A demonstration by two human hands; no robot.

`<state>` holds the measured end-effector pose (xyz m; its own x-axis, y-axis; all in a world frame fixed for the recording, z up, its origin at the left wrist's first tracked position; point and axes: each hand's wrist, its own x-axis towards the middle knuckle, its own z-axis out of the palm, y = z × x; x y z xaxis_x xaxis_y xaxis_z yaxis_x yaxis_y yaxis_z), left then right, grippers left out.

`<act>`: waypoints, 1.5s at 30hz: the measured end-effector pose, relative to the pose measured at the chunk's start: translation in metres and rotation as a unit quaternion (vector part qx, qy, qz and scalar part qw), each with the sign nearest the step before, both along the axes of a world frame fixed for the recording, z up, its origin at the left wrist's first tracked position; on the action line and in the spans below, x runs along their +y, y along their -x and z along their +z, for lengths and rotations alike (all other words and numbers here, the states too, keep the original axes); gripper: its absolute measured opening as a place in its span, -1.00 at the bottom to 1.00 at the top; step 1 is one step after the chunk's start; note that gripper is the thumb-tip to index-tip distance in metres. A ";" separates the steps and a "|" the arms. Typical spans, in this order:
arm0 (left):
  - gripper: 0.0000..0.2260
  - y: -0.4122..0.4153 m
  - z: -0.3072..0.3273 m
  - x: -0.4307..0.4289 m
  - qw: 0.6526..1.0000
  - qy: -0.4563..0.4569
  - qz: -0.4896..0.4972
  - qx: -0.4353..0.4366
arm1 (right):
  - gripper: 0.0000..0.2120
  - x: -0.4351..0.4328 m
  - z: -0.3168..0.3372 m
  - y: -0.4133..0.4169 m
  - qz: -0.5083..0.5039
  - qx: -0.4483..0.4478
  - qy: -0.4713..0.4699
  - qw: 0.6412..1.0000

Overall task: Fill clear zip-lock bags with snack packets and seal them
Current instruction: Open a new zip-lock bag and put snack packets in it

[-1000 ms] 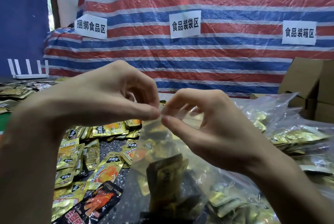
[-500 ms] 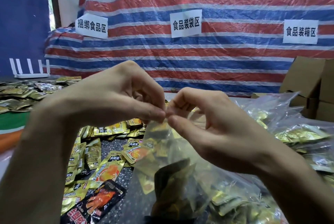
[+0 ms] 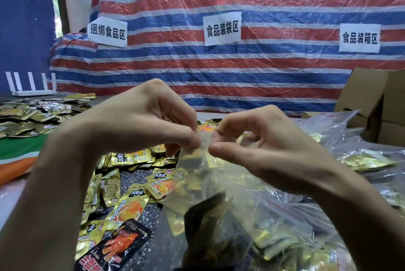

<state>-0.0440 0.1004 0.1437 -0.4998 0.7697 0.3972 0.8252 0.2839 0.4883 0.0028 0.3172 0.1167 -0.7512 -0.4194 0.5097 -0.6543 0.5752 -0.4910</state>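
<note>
A clear zip-lock bag hangs in front of me with gold and dark snack packets inside. My left hand pinches the bag's top edge between thumb and fingers. My right hand pinches the same top strip just to the right, its fingertips almost touching the left hand's. Loose gold snack packets lie on the dark table below the left hand, with a black-and-red packet near the bottom edge.
Filled clear bags pile up at the right. Cardboard boxes stand at the far right. More gold packets cover the table at the far left, behind them a white router. A striped tarp with three paper signs hangs behind.
Both hands stay pinched on the bag's top edge and have shifted slightly right and lower. The view has tilted, showing more of the left packet pile.
</note>
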 end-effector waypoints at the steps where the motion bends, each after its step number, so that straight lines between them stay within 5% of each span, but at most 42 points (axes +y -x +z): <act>1: -0.89 0.002 0.000 -0.002 1.000 -0.003 -0.002 -0.011 | -0.87 0.003 0.001 0.002 -0.003 -0.007 -0.001 1.000; 11: -0.87 0.017 -0.005 -0.015 0.995 -0.040 -0.002 -0.086 | -0.92 0.019 0.002 0.013 -0.031 -0.036 0.007 0.999; 35: -0.76 0.030 -0.007 -0.036 0.996 -0.068 0.035 -0.051 | -0.96 0.066 0.008 0.019 -0.052 -0.115 0.018 0.992; 45: -0.71 0.039 -0.009 -0.045 0.995 -0.059 0.053 -0.058 | -0.72 0.068 0.007 0.019 -0.070 -0.127 -0.007 0.989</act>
